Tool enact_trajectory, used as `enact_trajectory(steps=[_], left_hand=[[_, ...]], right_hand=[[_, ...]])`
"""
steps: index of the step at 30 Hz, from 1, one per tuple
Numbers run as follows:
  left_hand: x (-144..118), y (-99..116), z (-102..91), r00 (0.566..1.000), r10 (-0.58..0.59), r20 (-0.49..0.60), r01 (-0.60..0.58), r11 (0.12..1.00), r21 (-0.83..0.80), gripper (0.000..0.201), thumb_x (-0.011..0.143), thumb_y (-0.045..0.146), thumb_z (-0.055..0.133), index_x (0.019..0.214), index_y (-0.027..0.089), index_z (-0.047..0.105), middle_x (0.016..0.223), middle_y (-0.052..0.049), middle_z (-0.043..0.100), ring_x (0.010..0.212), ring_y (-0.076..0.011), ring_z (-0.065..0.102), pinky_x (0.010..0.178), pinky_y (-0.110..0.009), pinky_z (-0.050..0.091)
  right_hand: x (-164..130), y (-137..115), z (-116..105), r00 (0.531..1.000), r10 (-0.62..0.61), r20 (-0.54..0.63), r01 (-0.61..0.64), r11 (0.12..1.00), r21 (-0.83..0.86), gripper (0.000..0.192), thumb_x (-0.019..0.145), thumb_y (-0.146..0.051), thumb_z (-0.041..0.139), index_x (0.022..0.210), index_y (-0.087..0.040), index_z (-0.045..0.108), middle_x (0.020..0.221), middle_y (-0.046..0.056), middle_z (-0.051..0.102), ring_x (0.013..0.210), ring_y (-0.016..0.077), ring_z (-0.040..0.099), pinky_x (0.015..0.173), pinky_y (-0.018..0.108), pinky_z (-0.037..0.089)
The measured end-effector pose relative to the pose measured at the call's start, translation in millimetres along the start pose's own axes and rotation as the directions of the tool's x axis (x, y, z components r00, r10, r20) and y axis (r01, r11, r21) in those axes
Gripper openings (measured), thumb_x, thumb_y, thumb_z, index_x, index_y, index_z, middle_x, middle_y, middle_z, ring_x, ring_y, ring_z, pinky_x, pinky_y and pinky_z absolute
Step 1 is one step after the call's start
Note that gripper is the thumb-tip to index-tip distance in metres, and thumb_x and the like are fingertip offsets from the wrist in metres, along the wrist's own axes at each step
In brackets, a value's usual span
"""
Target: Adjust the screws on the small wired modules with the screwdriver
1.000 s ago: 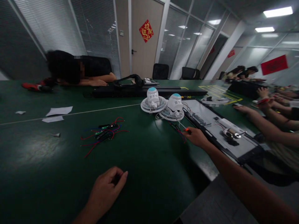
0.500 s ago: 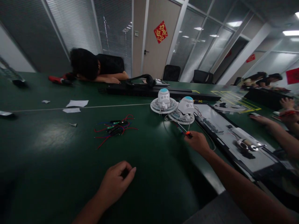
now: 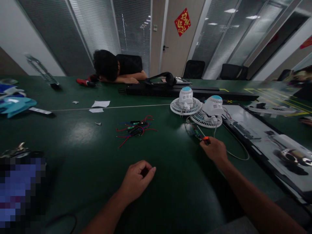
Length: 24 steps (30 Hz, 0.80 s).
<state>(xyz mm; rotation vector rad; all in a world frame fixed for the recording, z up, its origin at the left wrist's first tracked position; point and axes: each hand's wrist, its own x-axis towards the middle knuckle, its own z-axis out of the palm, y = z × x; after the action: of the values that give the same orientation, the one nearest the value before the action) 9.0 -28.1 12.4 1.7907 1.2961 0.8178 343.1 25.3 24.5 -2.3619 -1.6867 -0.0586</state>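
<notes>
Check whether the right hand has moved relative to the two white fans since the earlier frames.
Cannot tell: the camera panned. The right hand still sits just in front of the near white fan, pinching the orange-tipped part.

Big dark green table (image 3: 60, 136) with a white line running across it. There's a tangle of red and blue wires (image 3: 136, 128) with little black parts lying loose mid-table, and a few paper scraps (image 3: 100, 104) further back. Someone's slumped over with their head on their arms (image 3: 114, 70) at the far edge, a red tool (image 3: 84, 82) just beside them. Long black bar (image 3: 190, 92) with black headphones (image 3: 163, 78) on top. Light blue plastic pieces (image 3: 13, 104) off to the left, white tray (image 3: 270, 139) on the right, red decoration (image 3: 182, 21) on the door.
</notes>
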Motion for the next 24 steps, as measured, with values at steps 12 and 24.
enact_trajectory(steps=[12, 24], left_hand=[[2.8, 2.2, -0.4, 0.998, -0.042, -0.036, 0.041, 0.998, -0.051, 0.025, 0.079, 0.039, 0.059, 0.066, 0.018, 0.063, 0.061, -0.001, 0.061, 0.056, -0.0130, 0.055, 0.054, -0.024, 0.040], [8.9, 2.4, -3.8, 0.934, -0.346, 0.087, 0.319, 0.703, -0.635, 0.043, 0.076, 0.053, 0.059, 0.094, 0.014, 0.061, 0.060, 0.001, 0.059, 0.044, -0.0068, 0.042, 0.042, -0.020, 0.029]], right_hand=[[0.5, -23.1, -43.1, 0.999, -0.016, -0.042, 0.019, 0.997, 0.077, 0.024, 0.079, -0.034, 0.053, 0.083, -0.015, 0.066, 0.079, 0.015, 0.069, 0.074, 0.0286, 0.062, 0.063, 0.034, 0.038], [-111.0, -152.6, 3.4, 0.780, -0.513, 0.357, 0.058, 0.628, 0.776, 0.010, 0.080, -0.021, 0.053, 0.071, -0.017, 0.059, 0.060, -0.002, 0.059, 0.052, 0.0104, 0.052, 0.049, 0.020, 0.040]])
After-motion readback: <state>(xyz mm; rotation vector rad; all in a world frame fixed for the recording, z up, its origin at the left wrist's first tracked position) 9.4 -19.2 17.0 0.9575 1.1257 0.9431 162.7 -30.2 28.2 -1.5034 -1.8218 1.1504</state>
